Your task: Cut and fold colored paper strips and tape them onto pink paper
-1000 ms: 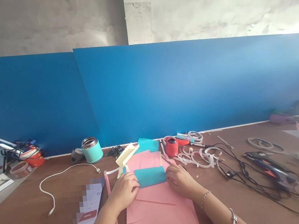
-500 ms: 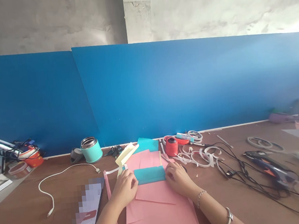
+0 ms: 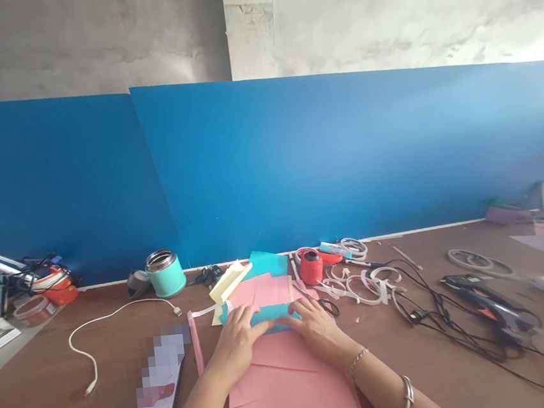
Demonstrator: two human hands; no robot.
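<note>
Both hands are settling over a folded strip of blue paper (image 3: 273, 311) with their fingers loosely parted and slightly bent, touching it, though whether fingers and thumbs are actually pinching it cannot be told. Left hand (image 3: 237, 340) and right hand (image 3: 315, 328) are facing each other palm down, covering parts of the strip near its two ends, their thumbs pointing inward along its near side and almost meeting in the middle. Both forearms are reaching up from the bottom edge and slanting toward each other; the right one is wearing a chain bracelet (image 3: 358, 364) at the wrist and a silver bangle (image 3: 407, 399) farther back. Blue strip and hands are lying over pink paper (image 3: 290, 388), which is stretching toward the person on the brown table (image 3: 107, 348). Beyond the left hand, a turquoise cup (image 3: 167, 278) is standing upright with its steel mouth uncovered, its inside too hidden to read, and a grey lid (image 3: 138, 283) is lying beside it. Farther left, an orange cup (image 3: 62, 293) is holding a jumble of dark cables and other items, while a clear tub (image 3: 33, 311) is sitting just beside it, its contents unclear.
</note>
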